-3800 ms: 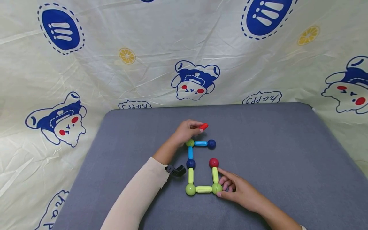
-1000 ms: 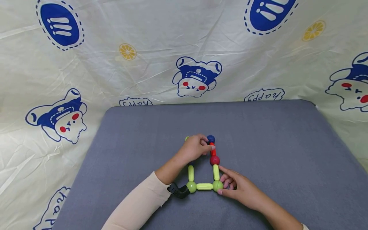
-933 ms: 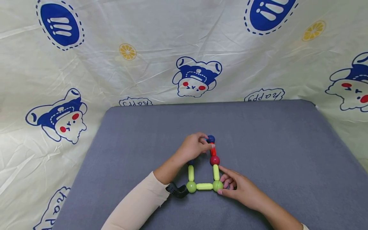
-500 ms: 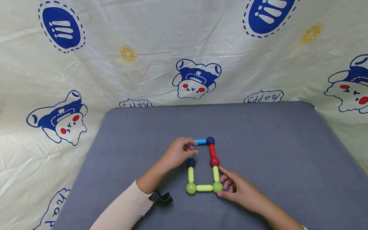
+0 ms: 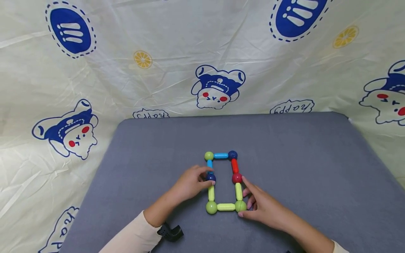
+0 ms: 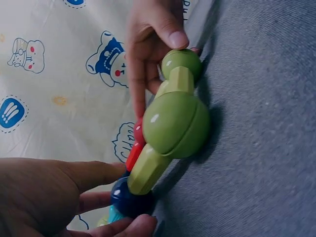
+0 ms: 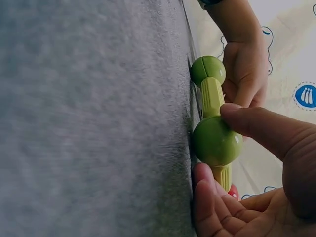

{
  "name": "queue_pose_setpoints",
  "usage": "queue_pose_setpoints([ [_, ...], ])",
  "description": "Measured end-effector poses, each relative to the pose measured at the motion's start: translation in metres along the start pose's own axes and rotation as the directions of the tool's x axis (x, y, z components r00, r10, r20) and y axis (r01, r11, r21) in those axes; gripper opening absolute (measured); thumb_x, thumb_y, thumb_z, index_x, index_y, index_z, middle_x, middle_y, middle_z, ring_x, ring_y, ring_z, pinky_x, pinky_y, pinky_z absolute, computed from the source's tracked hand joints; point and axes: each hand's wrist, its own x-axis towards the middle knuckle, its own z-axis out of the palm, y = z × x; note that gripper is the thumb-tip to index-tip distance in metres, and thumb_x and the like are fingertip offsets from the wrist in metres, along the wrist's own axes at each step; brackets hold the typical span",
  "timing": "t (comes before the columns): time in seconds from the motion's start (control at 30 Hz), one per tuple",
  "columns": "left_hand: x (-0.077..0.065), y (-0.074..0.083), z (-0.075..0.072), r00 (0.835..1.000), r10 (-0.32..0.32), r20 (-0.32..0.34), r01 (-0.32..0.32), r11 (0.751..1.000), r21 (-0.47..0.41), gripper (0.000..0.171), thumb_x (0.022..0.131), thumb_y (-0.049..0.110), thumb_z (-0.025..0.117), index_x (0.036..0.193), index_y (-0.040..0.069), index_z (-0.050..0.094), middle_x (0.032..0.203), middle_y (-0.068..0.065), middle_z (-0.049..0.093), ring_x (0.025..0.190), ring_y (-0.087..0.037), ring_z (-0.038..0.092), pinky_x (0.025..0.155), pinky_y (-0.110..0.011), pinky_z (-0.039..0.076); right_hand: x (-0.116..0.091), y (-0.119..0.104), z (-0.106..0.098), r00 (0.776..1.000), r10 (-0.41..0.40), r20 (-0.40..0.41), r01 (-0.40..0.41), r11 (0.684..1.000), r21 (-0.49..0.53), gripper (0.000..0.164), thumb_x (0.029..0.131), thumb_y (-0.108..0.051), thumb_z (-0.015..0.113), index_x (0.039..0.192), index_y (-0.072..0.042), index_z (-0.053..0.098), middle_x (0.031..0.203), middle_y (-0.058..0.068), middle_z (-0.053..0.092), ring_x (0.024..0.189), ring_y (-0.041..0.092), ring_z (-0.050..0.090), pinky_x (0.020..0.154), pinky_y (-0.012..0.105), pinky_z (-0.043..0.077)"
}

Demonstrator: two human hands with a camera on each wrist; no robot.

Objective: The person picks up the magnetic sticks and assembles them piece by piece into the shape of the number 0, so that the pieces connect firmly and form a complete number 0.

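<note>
A closed rectangular frame of magnetic rods and balls lies on the grey table. My left hand (image 5: 189, 183) pinches the dark blue ball (image 5: 210, 177) midway up its left side, thumb and fingers around it. My right hand (image 5: 265, 206) holds the green ball (image 7: 217, 140) at the near right corner, its index fingertip by the red ball (image 5: 237, 178). A red rod (image 5: 235, 166) joins that ball to the far dark blue ball (image 5: 232, 155). Blue rods (image 5: 220, 155) meet at the far left green ball (image 5: 209, 156); yellow-green rods (image 5: 226, 207) form the near half.
The grey cloth-covered table (image 5: 300, 158) extends around the frame on all sides. Behind and beside it hangs a pale printed sheet (image 5: 171, 45). A black strap (image 5: 171, 232) sits at my left wrist.
My left hand brought the red rod between the far dark blue ball and the red ball, let go, and moved back left to the other dark blue ball. My right hand stayed at its corner.
</note>
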Motion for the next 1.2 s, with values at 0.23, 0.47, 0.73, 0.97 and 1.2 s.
queue_pose_setpoints([
  [0.23,0.008,-0.003,0.004,1.0,-0.021,-0.02,0.021,0.999,-0.025,0.03,0.096,0.024,0.071,0.125,0.015,0.07,0.102,-0.004,0.06,0.078,-0.01,0.056,0.063,-0.022,0.048,0.011,-0.005,-0.004,1.0,0.008,0.028,-0.007,1.0,-0.018,0.111,0.081,-0.029,0.086,0.16,0.001,0.014,0.105,0.003,0.057,0.077,0.006,0.056,0.063,0.021,0.049],
  [0.47,0.022,-0.007,0.002,0.998,-0.025,-0.051,0.024,1.0,-0.015,0.027,0.097,0.023,0.069,0.124,0.016,0.071,0.101,-0.006,0.06,0.073,-0.009,0.055,0.06,-0.022,0.048,0.026,-0.005,-0.009,1.0,0.004,0.025,-0.004,1.0,-0.029,0.111,0.082,-0.027,0.086,0.16,0.003,0.013,0.101,0.002,0.059,0.075,0.006,0.056,0.063,0.021,0.048],
  [0.73,0.04,-0.011,0.0,0.994,-0.054,-0.093,0.048,0.997,-0.061,0.028,0.097,0.021,0.07,0.124,0.015,0.072,0.098,-0.008,0.057,0.072,-0.012,0.055,0.058,-0.023,0.047,0.045,-0.004,-0.017,1.0,0.019,0.009,-0.019,0.999,-0.034,0.11,0.082,-0.024,0.086,0.16,0.004,0.013,0.1,0.004,0.06,0.077,0.013,0.057,0.063,0.023,0.049],
  [0.97,0.052,-0.014,-0.003,0.989,-0.07,-0.133,0.064,0.997,-0.049,0.031,0.097,0.021,0.069,0.127,0.014,0.07,0.103,-0.011,0.059,0.073,-0.012,0.055,0.059,-0.022,0.046,0.063,0.001,-0.025,1.0,0.016,0.016,-0.016,1.0,-0.009,0.111,0.082,-0.023,0.086,0.16,0.002,0.011,0.101,0.007,0.061,0.079,0.016,0.058,0.063,0.024,0.049],
  [1.2,0.054,-0.018,-0.007,0.986,-0.059,-0.155,0.056,0.998,-0.022,0.037,0.098,0.026,0.068,0.134,0.015,0.067,0.109,-0.011,0.061,0.073,-0.012,0.057,0.06,-0.022,0.047,0.071,0.002,-0.03,0.999,0.035,0.035,-0.035,0.999,-0.015,0.113,0.081,-0.026,0.087,0.161,-0.001,0.012,0.103,0.008,0.062,0.08,0.017,0.06,0.064,0.025,0.049],
])
